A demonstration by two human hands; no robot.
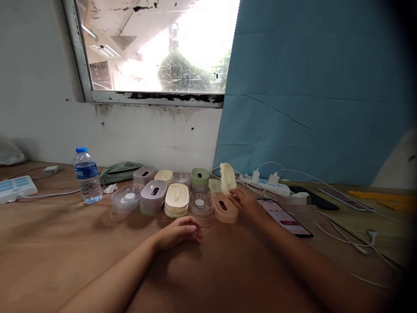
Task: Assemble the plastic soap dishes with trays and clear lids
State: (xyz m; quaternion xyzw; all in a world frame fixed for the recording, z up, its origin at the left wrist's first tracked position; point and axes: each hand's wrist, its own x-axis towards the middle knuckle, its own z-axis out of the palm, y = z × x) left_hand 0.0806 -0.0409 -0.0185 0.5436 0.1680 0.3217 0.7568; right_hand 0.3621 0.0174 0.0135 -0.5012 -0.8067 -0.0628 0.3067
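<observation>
My right hand [243, 201] pinches the lower edge of a cream plastic lid [228, 176]. The lid is held tilted up on its side above an orange-brown oval box [225, 212] with a dark slot in its top. My left hand [181, 231] lies on the table in front of the containers, fingers loosely bent and apart, holding nothing. Near it stand a stack of cream lids [177, 199], a clear round-cornered container [201, 203] with a white disc, and a lilac slotted box [152, 196]. Behind are a green box [200, 177] and a greyish slotted box [144, 174].
Left of the containers are a water bottle [87, 176], a green pouch [120, 172] and a white power strip [18, 188]. On the right lie a lit phone [285, 217], another power strip [269, 185], dark devices and loose white cables. A wall and blue cloth [302, 95] back the table.
</observation>
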